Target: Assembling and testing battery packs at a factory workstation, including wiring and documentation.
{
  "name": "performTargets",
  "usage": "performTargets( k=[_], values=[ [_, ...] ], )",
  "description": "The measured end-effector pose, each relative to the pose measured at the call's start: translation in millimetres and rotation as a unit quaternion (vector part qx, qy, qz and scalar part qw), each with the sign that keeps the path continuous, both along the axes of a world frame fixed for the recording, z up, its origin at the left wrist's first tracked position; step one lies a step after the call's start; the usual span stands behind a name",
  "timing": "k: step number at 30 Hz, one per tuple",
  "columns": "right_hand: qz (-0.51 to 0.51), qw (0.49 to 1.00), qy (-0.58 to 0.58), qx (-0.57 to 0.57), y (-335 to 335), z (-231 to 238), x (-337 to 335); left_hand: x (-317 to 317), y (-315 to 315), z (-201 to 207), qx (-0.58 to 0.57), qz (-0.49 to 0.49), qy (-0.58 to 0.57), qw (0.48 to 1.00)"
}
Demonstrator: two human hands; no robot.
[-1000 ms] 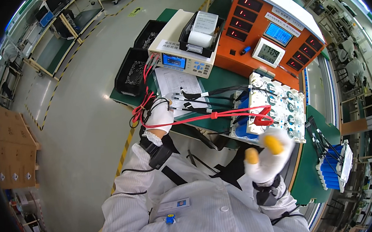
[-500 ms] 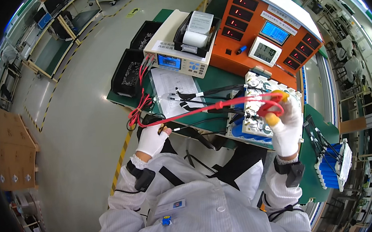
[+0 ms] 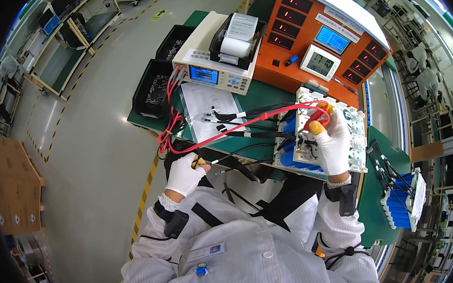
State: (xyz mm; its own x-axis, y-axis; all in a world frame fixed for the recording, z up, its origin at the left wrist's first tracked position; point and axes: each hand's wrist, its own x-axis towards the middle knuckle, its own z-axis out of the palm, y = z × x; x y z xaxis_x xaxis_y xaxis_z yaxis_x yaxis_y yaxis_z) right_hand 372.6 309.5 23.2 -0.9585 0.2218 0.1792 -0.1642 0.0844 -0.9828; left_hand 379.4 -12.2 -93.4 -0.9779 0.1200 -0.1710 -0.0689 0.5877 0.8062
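My right hand [image 3: 333, 145], in a white glove with yellow-tipped fingers, is closed on a red test lead [image 3: 267, 115] and holds its looped end over the white-topped battery pack [image 3: 355, 130] with blue cells. Whether a probe or a clip ends that lead is hidden by my fingers. From there the lead runs left to the beige tester [image 3: 214, 61]. Off the table's front edge, my left hand [image 3: 184, 175] is pinched on the end of a thin black cable [image 3: 243, 149] that comes from the pack. More black cables [image 3: 253, 135] lie across a paper sheet [image 3: 210, 108].
An orange instrument cabinet [image 3: 279, 61] with red displays stands behind the pack. A small white digital clock [image 3: 319, 62] leans against it. Black bins [image 3: 152, 88] of small parts sit left of the tester. Another blue-celled pack [image 3: 404, 201] rests at the right.
My right hand has moved slightly left and up with the red lead, whose stretch has risen into a higher arc. My left hand stays near the same spot, still pinching.
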Motion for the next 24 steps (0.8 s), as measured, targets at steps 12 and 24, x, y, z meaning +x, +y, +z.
performTargets(
  k=[12,24],
  values=[
    [0.069,0.878,0.227,0.415,-55.2,8.0,55.9,15.4,29.2,22.1,0.322,0.053,-0.141,0.935],
    [0.160,0.939,0.010,0.305,-93.4,-65.0,39.3,17.7,50.1,24.2,0.383,0.015,-0.124,0.915]
  ],
)
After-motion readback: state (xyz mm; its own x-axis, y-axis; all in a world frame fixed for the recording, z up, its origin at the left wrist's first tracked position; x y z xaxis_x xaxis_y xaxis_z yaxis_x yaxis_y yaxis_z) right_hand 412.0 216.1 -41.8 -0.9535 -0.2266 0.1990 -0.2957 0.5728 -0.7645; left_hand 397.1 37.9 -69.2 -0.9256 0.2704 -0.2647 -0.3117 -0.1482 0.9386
